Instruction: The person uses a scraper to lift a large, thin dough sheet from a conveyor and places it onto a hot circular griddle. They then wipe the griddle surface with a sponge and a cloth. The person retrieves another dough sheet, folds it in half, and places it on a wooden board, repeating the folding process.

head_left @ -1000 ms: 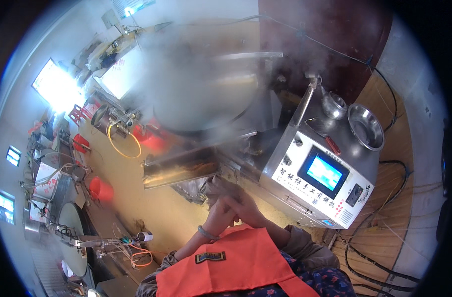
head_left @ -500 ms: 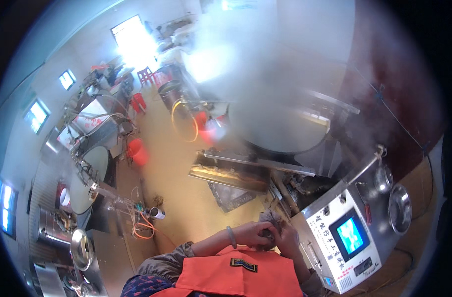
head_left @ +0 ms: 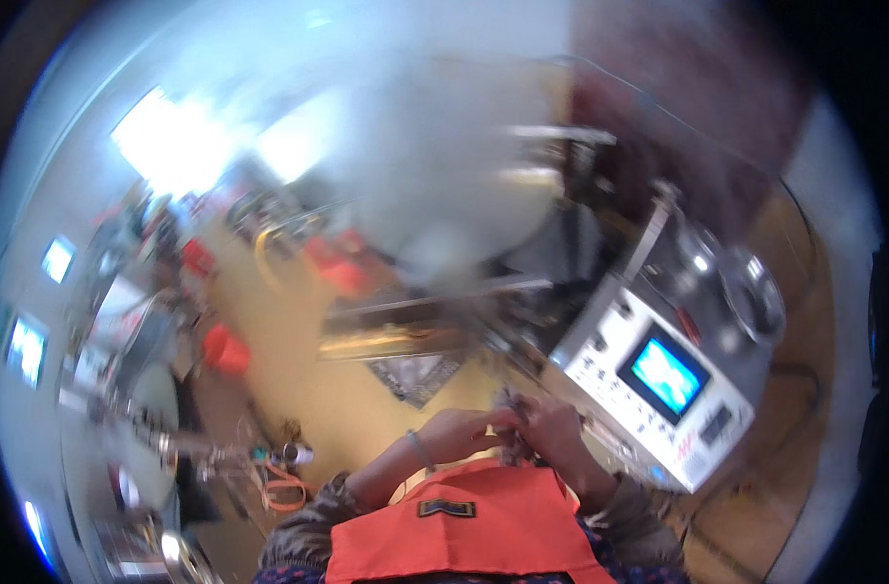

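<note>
My left hand [head_left: 469, 433], with a bangle [head_left: 420, 450] on its wrist, is closed in front of the orange-red apron [head_left: 454, 526]. Against it presses my right hand [head_left: 552, 425], also closed. Between the two hands a crumpled grey cloth [head_left: 511, 400] sticks out at the top, gripped from both sides. Motion blur and the fingers hide most of it. A white control box with a lit blue screen [head_left: 666, 378] stands just right of my right hand, apart from it.
Ahead, thick steam covers a large round pan [head_left: 464, 214]. A long metal trough [head_left: 396, 331] and a dark mat [head_left: 417, 378] lie before it. Metal bowls [head_left: 753, 295] sit at the right. At the left are a red bucket [head_left: 225, 349] and an orange hose [head_left: 285, 487].
The view has swung to the right and blurred, so the room has shifted left. My hands stay together on the cloth, with the fingers slightly rearranged.
</note>
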A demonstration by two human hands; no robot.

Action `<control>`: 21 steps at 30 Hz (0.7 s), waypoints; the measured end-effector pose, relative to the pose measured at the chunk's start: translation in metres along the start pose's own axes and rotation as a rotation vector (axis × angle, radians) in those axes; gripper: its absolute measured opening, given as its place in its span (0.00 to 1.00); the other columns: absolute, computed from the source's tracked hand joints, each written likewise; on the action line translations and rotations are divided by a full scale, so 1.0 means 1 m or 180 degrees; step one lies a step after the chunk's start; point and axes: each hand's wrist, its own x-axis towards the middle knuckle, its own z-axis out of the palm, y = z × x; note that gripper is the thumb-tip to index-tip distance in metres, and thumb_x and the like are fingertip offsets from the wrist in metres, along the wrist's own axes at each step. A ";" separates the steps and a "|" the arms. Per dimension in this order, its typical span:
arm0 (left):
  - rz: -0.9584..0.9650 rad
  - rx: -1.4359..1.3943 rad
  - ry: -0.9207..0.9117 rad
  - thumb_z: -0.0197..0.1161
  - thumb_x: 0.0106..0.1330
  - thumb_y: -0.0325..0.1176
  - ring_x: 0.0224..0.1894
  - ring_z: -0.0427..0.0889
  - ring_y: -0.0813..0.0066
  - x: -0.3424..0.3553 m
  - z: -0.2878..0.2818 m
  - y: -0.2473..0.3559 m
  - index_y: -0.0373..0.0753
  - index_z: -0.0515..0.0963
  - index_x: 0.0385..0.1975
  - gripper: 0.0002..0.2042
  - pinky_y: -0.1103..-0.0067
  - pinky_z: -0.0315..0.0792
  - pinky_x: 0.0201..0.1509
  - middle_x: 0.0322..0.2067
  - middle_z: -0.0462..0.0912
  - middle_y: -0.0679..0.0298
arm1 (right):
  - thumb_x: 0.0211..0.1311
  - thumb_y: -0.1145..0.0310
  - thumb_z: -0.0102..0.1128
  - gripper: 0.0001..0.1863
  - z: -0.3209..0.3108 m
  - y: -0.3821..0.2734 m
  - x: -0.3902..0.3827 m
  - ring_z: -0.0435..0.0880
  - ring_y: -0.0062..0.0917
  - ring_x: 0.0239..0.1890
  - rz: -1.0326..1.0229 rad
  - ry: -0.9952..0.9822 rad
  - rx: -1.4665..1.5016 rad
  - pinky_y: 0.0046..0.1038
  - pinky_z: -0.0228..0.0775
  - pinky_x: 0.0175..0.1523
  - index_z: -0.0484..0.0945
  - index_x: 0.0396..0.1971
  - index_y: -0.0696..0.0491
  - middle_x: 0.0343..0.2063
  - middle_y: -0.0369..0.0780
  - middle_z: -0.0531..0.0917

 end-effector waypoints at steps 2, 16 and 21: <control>-0.0276 -0.1543 0.0387 0.54 0.63 0.31 0.23 0.77 0.72 0.000 0.009 -0.001 0.42 0.67 0.53 0.17 0.77 0.73 0.27 0.27 0.78 0.60 | 0.58 0.44 0.50 0.21 -0.013 0.030 -0.016 0.81 0.37 0.26 0.1016 -0.0448 0.0412 0.34 0.71 0.28 0.81 0.32 0.46 0.23 0.41 0.81; -0.1568 -0.2726 0.1407 0.57 0.63 0.30 0.26 0.78 0.79 -0.011 0.070 -0.077 0.32 0.71 0.47 0.15 0.83 0.76 0.29 0.26 0.77 0.62 | 0.59 0.63 0.56 0.10 -0.162 0.411 -0.194 0.76 0.28 0.19 0.3541 0.4314 0.3303 0.27 0.67 0.17 0.72 0.35 0.53 0.25 0.40 0.77; -0.1445 -0.2824 0.1658 0.56 0.64 0.32 0.27 0.79 0.78 -0.029 0.087 -0.098 0.31 0.72 0.47 0.15 0.82 0.77 0.32 0.28 0.78 0.61 | 0.57 0.55 0.60 0.26 -0.189 0.469 -0.193 0.80 0.29 0.30 0.4105 0.3310 0.2477 0.32 0.74 0.29 0.76 0.36 0.68 0.35 0.45 0.81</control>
